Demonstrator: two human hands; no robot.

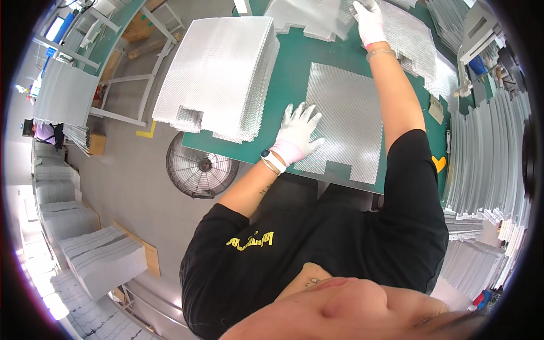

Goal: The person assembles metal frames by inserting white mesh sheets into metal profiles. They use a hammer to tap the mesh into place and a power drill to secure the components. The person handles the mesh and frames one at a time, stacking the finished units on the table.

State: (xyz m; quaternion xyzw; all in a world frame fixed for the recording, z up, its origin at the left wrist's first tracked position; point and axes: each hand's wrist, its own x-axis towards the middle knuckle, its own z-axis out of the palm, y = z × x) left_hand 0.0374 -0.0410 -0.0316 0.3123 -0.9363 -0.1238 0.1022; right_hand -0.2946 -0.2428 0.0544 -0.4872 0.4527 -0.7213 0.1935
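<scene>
A single silvery mesh sheet [345, 119] with a notch in its near edge lies flat on the green table. My left hand [297, 133], in a white glove, is spread with its fingers apart beside that sheet's left edge, the thumb touching it. Stretched to the far side, my gloved right hand [369, 24] pinches the edge of another mesh sheet [347, 17], which looks blurred. That sheet partly overlaps a far pile of mesh sheets [300, 17]; the fingertips are cut off by the frame's top.
A tall stack of mesh sheets [212, 73] stands at the table's left. More sheets [411, 42] lie at the far right. A yellow heart-shaped piece [438, 164] sits near the right edge of the table [289, 56]. A floor fan [203, 165] stands left of it, and upright panels [487, 158] fill the right.
</scene>
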